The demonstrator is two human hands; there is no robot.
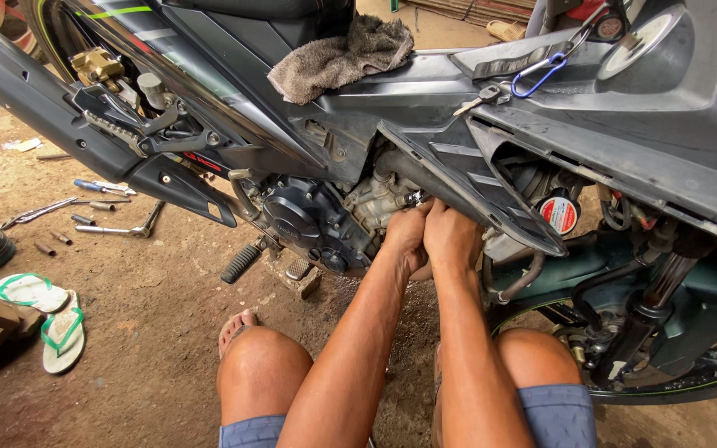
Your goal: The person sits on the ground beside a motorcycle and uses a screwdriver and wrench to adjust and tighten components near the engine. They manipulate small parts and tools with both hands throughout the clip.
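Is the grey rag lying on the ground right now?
No, the grey rag is draped on the motorcycle's body below the seat, above both hands.

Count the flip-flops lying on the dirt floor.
2: one flip-flop beside the wooden board at far left, the second flip-flop overlapping it, nearer the knee. Others may lie outside the frame.

A motorcycle repair workshop, probably informal — a grey motorcycle [425,108] with exposed engine stands on stained dirt floor [151,323], metal hand tools [85,211] scattered nearby.
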